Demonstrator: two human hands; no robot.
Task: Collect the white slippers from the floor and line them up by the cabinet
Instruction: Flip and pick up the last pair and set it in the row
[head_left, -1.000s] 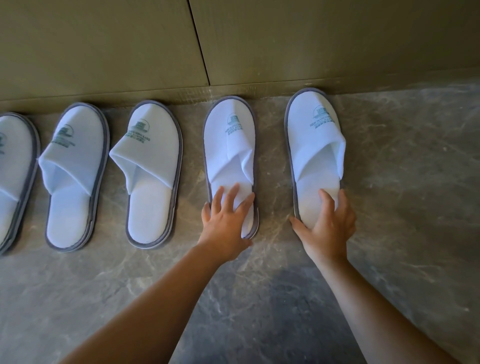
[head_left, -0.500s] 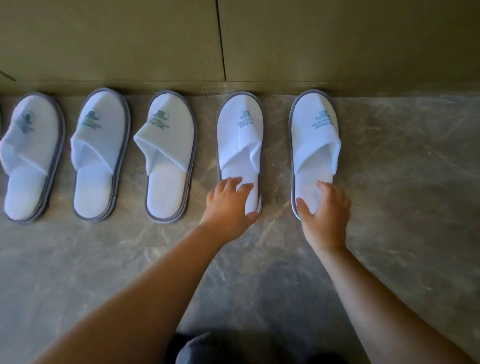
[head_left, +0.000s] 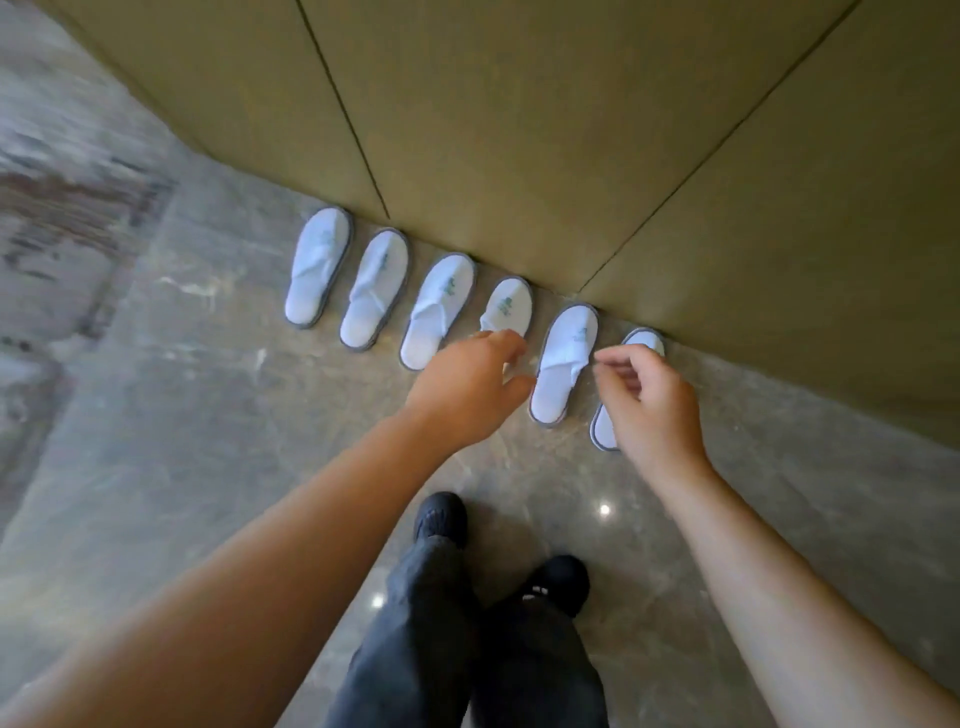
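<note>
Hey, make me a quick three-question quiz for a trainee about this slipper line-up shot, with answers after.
1. How many white slippers lie in the row along the cabinet?
2. True or false: the left hand grips a slipper.
3. Which slipper does the right hand partly cover from the camera: A) the one at the left end, B) the one at the right end, C) the middle one?

Key: 1. Six. 2. False; it hangs above them, holding nothing. 3. B.
</note>
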